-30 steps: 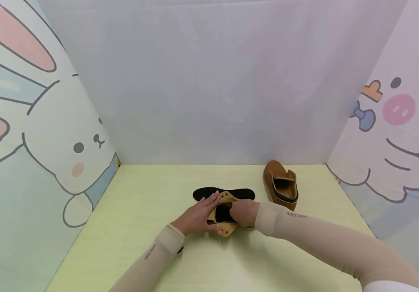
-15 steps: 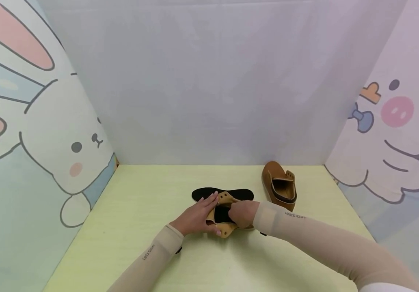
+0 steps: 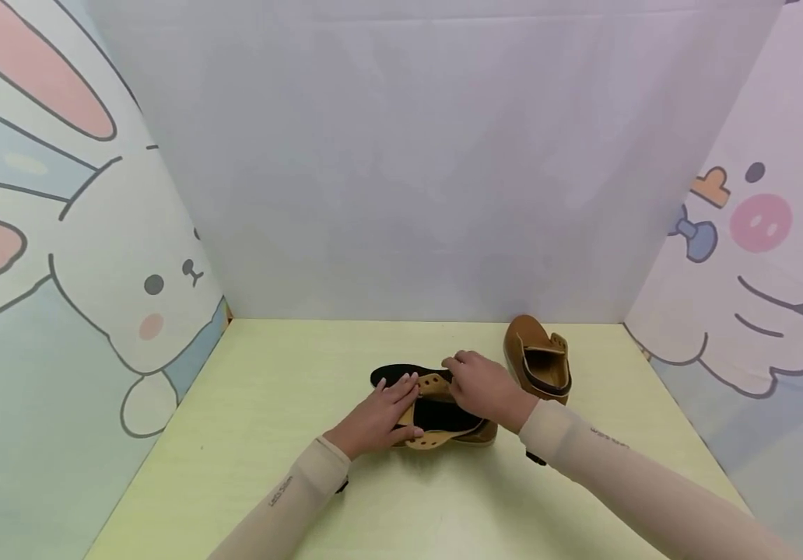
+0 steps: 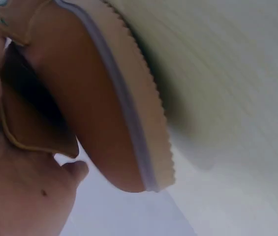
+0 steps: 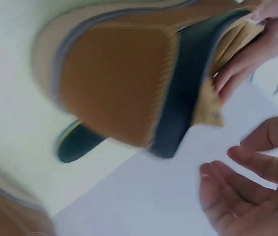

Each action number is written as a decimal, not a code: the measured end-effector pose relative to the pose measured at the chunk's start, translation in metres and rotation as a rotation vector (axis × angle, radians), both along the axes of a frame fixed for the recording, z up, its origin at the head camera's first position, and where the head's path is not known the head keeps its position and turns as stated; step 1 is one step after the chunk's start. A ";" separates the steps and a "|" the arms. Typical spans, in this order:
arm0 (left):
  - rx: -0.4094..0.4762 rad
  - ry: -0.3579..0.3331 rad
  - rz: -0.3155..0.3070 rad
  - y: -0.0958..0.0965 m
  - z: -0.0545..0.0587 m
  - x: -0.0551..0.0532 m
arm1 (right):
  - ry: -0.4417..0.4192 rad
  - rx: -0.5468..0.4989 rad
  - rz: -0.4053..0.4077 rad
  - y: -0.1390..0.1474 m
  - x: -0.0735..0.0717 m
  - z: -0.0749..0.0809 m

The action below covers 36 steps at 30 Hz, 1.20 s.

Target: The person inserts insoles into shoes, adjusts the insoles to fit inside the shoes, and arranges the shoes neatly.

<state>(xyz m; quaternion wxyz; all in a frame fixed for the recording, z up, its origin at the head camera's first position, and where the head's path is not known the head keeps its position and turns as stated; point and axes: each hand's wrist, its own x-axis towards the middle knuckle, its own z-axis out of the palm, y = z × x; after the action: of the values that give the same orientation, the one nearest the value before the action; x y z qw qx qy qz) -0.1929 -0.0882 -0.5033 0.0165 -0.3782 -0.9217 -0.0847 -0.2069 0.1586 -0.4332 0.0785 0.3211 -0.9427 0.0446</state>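
Observation:
A brown lace-up shoe [image 3: 483, 435] with eyelet flaps spread apart lies on the table, its heel toward the right. My left hand [image 3: 376, 420] holds it across the front, the fingers on the far flap and the thumb on the near one. Black lining [image 3: 443, 417] shows inside the shoe's opening. Over the far side of the heel hovers my right hand [image 3: 491, 390], fingers loosely bent with nothing between them; the right wrist view shows these fingers [image 5: 217, 179] apart from the shoe. A black insole [image 3: 396, 372] lies behind the shoe, partly covered by both hands.
A second brown shoe [image 3: 529, 333] stands at the back right of the pale yellow table [image 3: 289, 365], close behind my right hand. A grey-white cloth wall [image 3: 401, 171] rises along the table's back edge, with printed cartoon panels on both sides.
My right hand has come out of the shoe's opening and moved up and slightly right, over the far side of the heel. The left hand keeps its place on the front of the shoe.

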 end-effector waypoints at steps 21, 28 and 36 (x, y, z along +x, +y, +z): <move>0.338 0.054 0.312 -0.001 0.002 0.026 | -0.243 -0.143 0.083 0.013 -0.023 -0.020; 0.390 -0.045 0.170 0.000 0.005 0.026 | -0.272 -0.180 0.117 0.015 -0.023 -0.019; 0.316 -0.055 0.080 0.002 0.003 0.027 | -0.278 -0.204 0.132 0.020 -0.026 -0.019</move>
<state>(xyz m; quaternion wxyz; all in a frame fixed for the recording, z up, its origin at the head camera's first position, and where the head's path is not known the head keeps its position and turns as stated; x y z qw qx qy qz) -0.1664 -0.0864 -0.5006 0.0541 -0.3316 -0.9112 -0.2383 -0.2329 0.1781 -0.4523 -0.0237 0.3635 -0.9119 0.1893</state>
